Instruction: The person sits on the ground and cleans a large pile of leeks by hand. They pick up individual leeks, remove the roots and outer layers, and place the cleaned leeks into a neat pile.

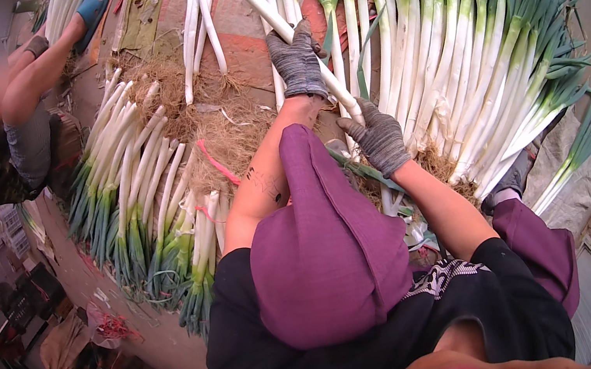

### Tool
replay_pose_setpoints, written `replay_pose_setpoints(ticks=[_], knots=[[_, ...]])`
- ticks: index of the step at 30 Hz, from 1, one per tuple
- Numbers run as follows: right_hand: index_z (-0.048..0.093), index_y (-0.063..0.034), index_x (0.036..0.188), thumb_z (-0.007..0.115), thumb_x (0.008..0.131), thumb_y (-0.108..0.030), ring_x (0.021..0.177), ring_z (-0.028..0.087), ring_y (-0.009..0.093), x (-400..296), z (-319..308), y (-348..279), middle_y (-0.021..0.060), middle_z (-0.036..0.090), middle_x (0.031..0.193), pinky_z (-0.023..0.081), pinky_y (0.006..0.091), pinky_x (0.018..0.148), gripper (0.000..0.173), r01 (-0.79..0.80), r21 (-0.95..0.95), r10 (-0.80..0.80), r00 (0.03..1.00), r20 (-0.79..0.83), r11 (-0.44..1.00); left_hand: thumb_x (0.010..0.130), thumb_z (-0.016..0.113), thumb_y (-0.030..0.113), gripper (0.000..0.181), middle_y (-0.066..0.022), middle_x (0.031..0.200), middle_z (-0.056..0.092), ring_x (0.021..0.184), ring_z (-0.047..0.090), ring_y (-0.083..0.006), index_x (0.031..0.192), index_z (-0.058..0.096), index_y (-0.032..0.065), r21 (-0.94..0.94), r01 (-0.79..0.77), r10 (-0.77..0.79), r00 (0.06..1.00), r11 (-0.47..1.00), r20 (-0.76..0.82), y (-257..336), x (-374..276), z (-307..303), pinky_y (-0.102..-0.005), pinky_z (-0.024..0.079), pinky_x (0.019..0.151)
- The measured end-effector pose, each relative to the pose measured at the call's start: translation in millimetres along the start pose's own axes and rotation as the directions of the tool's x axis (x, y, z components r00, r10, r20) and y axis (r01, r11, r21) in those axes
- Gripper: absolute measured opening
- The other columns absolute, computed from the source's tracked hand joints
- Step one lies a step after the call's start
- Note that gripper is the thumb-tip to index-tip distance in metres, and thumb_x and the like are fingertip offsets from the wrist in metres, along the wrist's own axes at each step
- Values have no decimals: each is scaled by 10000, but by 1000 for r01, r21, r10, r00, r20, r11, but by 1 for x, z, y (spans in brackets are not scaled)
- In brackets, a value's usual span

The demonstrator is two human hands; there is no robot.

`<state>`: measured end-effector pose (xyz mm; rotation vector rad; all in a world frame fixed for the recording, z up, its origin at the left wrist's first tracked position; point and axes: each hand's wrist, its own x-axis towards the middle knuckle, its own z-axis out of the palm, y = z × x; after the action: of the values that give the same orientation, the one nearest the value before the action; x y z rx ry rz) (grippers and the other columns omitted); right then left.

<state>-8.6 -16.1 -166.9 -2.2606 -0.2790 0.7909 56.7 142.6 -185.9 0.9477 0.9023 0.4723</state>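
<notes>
A long white scallion stalk (334, 83) runs diagonally between my hands, and its upper part leaves the picture at the top. My left hand (299, 62), in a grey knitted glove, is closed around its middle. Lower down and to the right, my right hand (379, 137) wears a similar glove and grips the stalk near its bottom end. Beside that hand lies a row of large scallions (438, 52), white shafts toward me and green leaves away. Loose green leaves (361, 170) hang below the right hand. Purple-clad knee (331, 249) partly covers the ground in front of me.
Bundled scallions (134, 177) lie on the left, roots inward, beside a heap of trimmed roots (227, 131). A few bare white stalks (197, 24) rest at the top. Another person (31, 112) sits at the upper left. A pink tie (217, 162) lies among the roots.
</notes>
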Motion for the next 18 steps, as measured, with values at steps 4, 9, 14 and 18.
replay_pose_setpoints(ticks=[4, 9, 14, 18], knots=[[518, -45, 1160, 537, 841, -392, 653, 619, 285, -8, -10, 20, 157, 613, 693, 462, 342, 568, 471, -146, 444, 46, 973, 227, 884, 819, 580, 124, 171, -25, 650, 477, 469, 445, -101, 879, 427, 79, -341, 243, -162, 955, 908, 248, 16, 17, -12, -217, 390, 408], [569, -65, 1102, 532, 858, -273, 701, 613, 260, -41, -23, 17, 150, 604, 763, 478, 318, 623, 322, 259, 24, -243, 932, -268, 966, 833, 555, 98, 152, -12, 624, 417, 433, 393, -92, 866, 411, 63, -167, 64, -58, 997, 984, 44, 5, -14, 5, -237, 330, 354], [599, -45, 993, 612, 798, -106, 737, 598, 181, -38, -20, 28, 86, 615, 837, 478, 282, 662, 205, 406, 327, -236, 860, -452, 853, 833, 555, 101, 158, -16, 615, 409, 404, 359, -89, 864, 402, 79, -182, 3, 0, 1000, 983, 20, 5, -27, 15, -245, 291, 341], [597, -16, 882, 600, 832, -169, 630, 540, 109, -36, -49, 12, 33, 571, 720, 455, 230, 606, 161, 75, 863, 184, 964, -190, 500, 838, 571, 156, 174, -7, 599, 444, 385, 345, -85, 825, 405, 104, -305, 52, -16, 993, 951, 119, 16, -15, 8, -239, 253, 333]])
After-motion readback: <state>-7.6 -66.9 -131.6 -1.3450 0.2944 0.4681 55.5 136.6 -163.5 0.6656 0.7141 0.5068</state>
